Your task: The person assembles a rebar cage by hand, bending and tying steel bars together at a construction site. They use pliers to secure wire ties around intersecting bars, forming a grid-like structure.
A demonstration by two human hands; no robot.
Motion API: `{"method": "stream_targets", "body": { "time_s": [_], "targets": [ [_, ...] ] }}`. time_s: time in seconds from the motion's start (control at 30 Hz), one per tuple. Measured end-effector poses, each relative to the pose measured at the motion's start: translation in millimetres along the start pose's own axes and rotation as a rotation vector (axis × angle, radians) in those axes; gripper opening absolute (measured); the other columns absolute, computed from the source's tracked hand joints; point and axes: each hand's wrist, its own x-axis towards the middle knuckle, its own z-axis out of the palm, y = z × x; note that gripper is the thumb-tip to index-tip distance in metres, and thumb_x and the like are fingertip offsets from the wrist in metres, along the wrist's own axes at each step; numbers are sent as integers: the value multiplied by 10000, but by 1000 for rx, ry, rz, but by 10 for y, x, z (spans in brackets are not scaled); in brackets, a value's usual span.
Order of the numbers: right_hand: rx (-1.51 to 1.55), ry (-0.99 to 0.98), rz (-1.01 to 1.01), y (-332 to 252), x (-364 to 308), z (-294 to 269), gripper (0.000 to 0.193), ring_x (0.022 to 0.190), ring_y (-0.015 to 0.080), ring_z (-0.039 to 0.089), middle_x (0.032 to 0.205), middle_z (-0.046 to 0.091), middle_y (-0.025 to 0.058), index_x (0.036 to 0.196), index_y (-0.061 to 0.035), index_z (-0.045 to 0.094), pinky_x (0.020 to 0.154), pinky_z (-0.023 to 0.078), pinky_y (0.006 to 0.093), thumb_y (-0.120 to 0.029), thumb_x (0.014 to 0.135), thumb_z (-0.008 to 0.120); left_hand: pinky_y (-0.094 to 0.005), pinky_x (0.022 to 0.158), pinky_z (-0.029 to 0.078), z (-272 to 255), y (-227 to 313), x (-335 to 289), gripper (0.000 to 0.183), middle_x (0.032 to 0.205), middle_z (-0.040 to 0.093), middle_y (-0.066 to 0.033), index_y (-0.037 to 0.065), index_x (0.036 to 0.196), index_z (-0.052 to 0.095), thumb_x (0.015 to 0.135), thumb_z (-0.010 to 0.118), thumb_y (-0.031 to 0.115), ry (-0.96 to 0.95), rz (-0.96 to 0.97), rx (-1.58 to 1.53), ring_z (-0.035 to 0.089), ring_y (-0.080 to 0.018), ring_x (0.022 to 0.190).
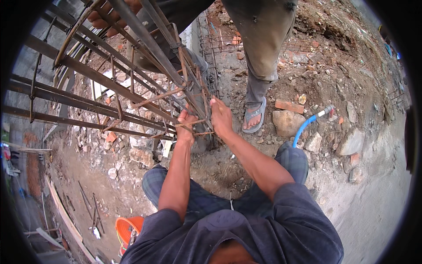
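A rebar cage [88,70] of long brown bars and square wire stirrups slants down from the upper left to the ground before me. My left hand [187,125] is closed round the low end of the cage, by a stirrup [196,122]. On the other side my right hand [221,116] grips the cage's end, its thumb pointing up along a bar. The exact bars inside my fingers are partly hidden. Beyond the cage stands another person in dark trousers [259,39] and grey sandals [255,116]; that person's hand [107,20] is at the cage's upper part.
Stones and broken bricks surround me, with a large rock [288,123] and a brick [289,106] to the right. A blue hose [303,131] curves beside my right knee. An orange bucket [127,229] stands lower left near wooden planks [66,215]. More rebar [215,44] lies ahead.
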Motion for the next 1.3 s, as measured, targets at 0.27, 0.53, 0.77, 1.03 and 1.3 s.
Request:
{"method": "stream_targets", "body": {
  "time_s": [0.27,0.53,0.77,1.03,1.3],
  "targets": [
    [7,-120,16,25,-23,-77,517,1389,331,498,1482,558,213,1187,57,700,1117,394,379,-404,1089,487,-317,969,520,54,86,-50,611,1357,614,-51,84,1502,461,965,743,158,-5,-3,9,601,-170,1217],
    [65,-183,17,94,15,-183,522,1364,360,530,1465,569,231,1275,63,656,1099,411,386,-398,1073,517,-334,946,543,238,108,-120,534,1259,643,-47,76,1360,552,853,656,-53,24,55,-117,659,-183,1097],
    [53,-8,114,-15,-92,-24,491,1156,314,662,1271,701,207,1254,67,681,1046,446,356,-358,1073,519,-339,1022,500,103,59,-83,887,1517,494,-92,72,1620,279,793,545,-103,50,17,-46,574,-220,1284],
    [414,-190,597,47,521,-408,557,1098,152,653,1178,745,39,1307,-40,660,1000,402,332,-507,1061,482,-288,985,501,85,17,-57,759,1499,527,-60,91,1561,398,850,620,-57,26,12,22,590,-167,1247],
    [-61,74,194,225,204,-278,373,877,318,648,985,713,153,875,26,704,815,457,462,-317,981,603,-249,876,532,-9,-62,-42,482,1305,647,-34,97,1375,551,925,721,56,89,5,-85,655,-135,1112]
  ]
}}
